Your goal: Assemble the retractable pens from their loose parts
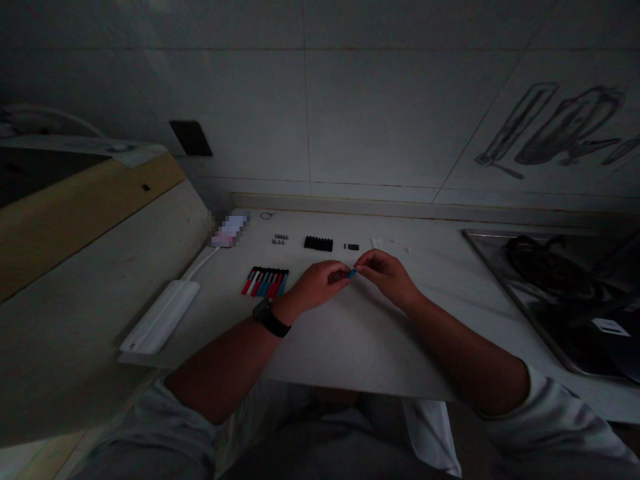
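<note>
Above the middle of the white counter point(340, 347), my left hand point(324, 280) has its fingers closed on a small blue piece point(352, 273). My right hand point(383, 272) pinches at the upper end of that same piece, and whether it holds a second tiny part is hidden. To the left of my hands lies a row of slim sticks point(265, 283) in red, white and blue with black ends. Behind my hands sit a row of black cylinders point(319, 244), small metallic bits point(280, 239), small dark pieces point(353, 247) and thin white sticks point(377, 244).
A white power strip point(163, 317) runs along the left side, its cable leading towards a blurred-out item point(231, 230). A gas hob point(540, 267) is set into the counter at right. The tiled wall point(370, 127) stands behind, with a dark socket plate point(191, 138).
</note>
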The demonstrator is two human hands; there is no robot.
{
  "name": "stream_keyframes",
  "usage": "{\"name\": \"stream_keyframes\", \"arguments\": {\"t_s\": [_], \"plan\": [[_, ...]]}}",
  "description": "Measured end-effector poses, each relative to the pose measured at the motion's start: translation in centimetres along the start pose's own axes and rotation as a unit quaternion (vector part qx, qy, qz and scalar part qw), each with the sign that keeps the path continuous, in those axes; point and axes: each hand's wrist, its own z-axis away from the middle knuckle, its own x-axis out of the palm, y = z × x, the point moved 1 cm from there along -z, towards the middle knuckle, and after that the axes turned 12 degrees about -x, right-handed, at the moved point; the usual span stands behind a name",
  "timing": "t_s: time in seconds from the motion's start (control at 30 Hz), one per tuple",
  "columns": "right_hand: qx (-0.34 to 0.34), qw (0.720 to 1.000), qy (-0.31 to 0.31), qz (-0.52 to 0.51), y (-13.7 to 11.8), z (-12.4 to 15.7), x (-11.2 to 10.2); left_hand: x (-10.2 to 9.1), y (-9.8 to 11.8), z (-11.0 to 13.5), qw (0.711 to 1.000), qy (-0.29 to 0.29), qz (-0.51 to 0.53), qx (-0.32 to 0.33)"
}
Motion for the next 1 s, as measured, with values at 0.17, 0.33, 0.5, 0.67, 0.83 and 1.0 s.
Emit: {"name": "stream_keyframes", "arguments": {"t_s": [0.17,0.33,0.5,0.67,0.83,1.0], "plan": [[-0.008,1.0,-0.013,0.024,0.3,0.2,0.3,0.0,0.0,0.0,1.0,-0.002,0.02,-0.006],[-0.036,0.999,-0.019,0.03,0.5,0.3,0.3,-0.2,0.6,0.1,0.997,0.017,0.066,-0.023],[-0.042,0.998,-0.018,0.042,0.5,0.5,0.3,-0.9,1.1,0.1,0.993,0.096,0.071,0.005],[-0.068,0.993,-0.054,0.075,0.1,0.8,0.7,-1.2,1.1,0.0,0.985,0.146,0.069,0.057],[-0.074,0.988,-0.068,0.114,-1.1,0.8,0.7,-1.0,1.3,0.2,0.989,0.114,0.079,0.048],[-0.054,0.982,-0.086,0.157,-2.2,0.2,-0.8,-2.8,1.0,0.0,0.994,0.082,0.077,0.021]]}}
